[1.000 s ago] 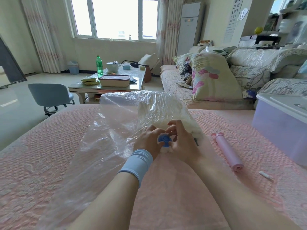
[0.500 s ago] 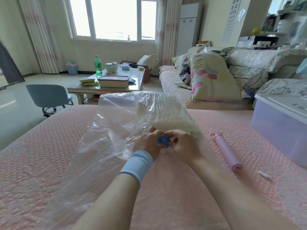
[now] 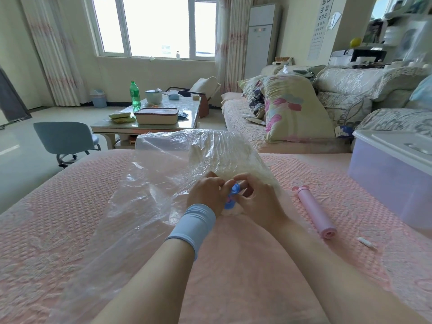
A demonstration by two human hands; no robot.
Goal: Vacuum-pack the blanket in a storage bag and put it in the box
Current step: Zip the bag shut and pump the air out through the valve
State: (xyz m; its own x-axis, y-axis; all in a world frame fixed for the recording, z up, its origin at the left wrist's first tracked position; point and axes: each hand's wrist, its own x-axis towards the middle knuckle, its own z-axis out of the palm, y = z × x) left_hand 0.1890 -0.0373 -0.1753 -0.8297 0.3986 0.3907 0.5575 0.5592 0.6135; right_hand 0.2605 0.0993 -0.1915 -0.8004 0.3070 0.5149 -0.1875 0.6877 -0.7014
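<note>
Centre frame, on a pink bed (image 3: 46,230), the left hand (image 3: 207,195) and right hand (image 3: 258,202) pinch the blue valve (image 3: 233,194) of a clear storage bag (image 3: 149,195). The white blanket (image 3: 222,157) is bundled inside the bag just beyond the hands. A pink pump (image 3: 314,211) lies near them to the right, and the lidded box (image 3: 392,174) stands at the right edge.

Glossy, crinkled clear plastic storage bag (image 3: 161,183) over fluffy white cloth blanket (image 3: 224,157); smooth blue plastic valve cap (image 3: 234,191); matt pink quilted cloth bedcover (image 3: 65,220); smooth pink plastic pump (image 3: 313,212); frosted translucent plastic box (image 3: 388,183); pale-blue knit band (image 3: 194,224) on my wrist.
</note>
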